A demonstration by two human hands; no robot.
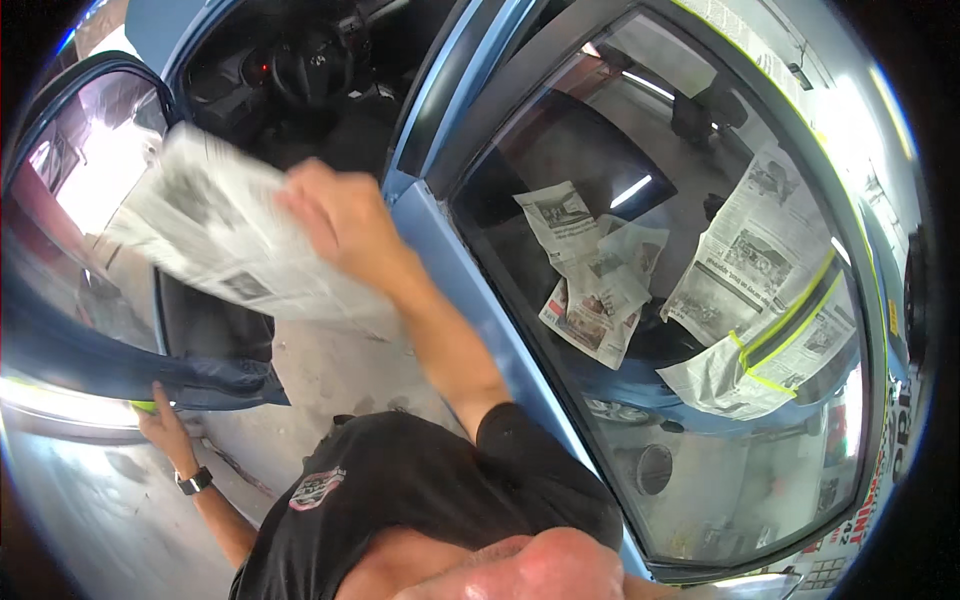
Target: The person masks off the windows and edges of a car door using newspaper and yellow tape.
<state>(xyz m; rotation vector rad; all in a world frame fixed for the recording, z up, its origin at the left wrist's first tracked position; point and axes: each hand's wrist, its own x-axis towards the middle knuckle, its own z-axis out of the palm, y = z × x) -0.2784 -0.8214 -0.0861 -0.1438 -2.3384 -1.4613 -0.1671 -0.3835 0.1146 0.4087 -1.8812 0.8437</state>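
Note:
My right hand (340,215), blurred by motion, is closed on the upper edge of a sheet of newspaper (215,215). The sheet spreads in front of the open doorway and overlaps the glass of the blue car door (215,385) at the left. My left hand (168,430) is lower down, gripping that door's edge beside a bit of yellow-green tape (145,406), one finger stretched along the frame. A dark watch (195,481) is on my left wrist.
At right, pieces of newspaper (590,270) lie on dark, reflective car glass (600,440). Yellow-green tape (790,325) runs over other sheets by its far edge. Through the open doorway a steering wheel (312,68) shows. A blue body pillar (445,250) stands between doorway and glass.

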